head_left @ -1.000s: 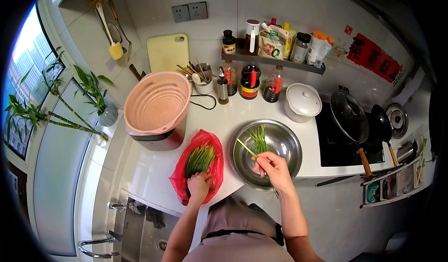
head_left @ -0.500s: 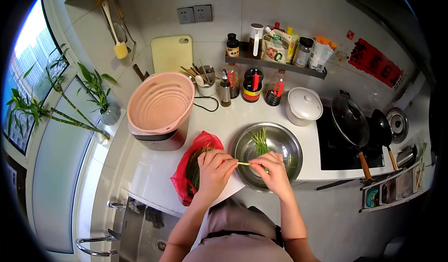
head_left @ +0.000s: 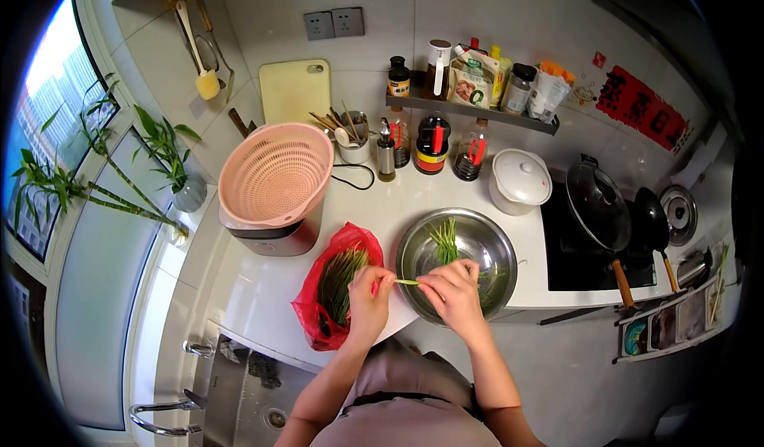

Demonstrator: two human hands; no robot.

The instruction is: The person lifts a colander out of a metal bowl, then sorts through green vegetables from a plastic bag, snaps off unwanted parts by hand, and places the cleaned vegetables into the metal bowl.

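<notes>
A thin green vegetable stalk [head_left: 407,282] stretches level between my two hands, over the near left rim of a steel bowl [head_left: 503,244]. My left hand [head_left: 370,297] pinches its left end, while my right hand [head_left: 451,292] pinches the other end and partly covers the bowl. Inside the bowl lies a small bunch of green stalk pieces [head_left: 445,242]. Just left of my left hand, a red plastic bag [head_left: 312,286] stands open, with a bundle of long, darker green stalks [head_left: 341,276] in it. My fingers hide the stalk's ends.
A pink colander [head_left: 274,176] rests on an appliance [head_left: 282,240] at the left. Behind are bottles [head_left: 430,146], a white lidded pot [head_left: 521,178] and a shelf [head_left: 477,113] of condiments. At right is a stove [head_left: 569,268] with pans; a sink [head_left: 227,391] lies front left.
My left hand has turned and shifted slightly right and down, uncovering more of the bag's stalks. My right hand has moved slightly left. Both still hold a stalk between them.
</notes>
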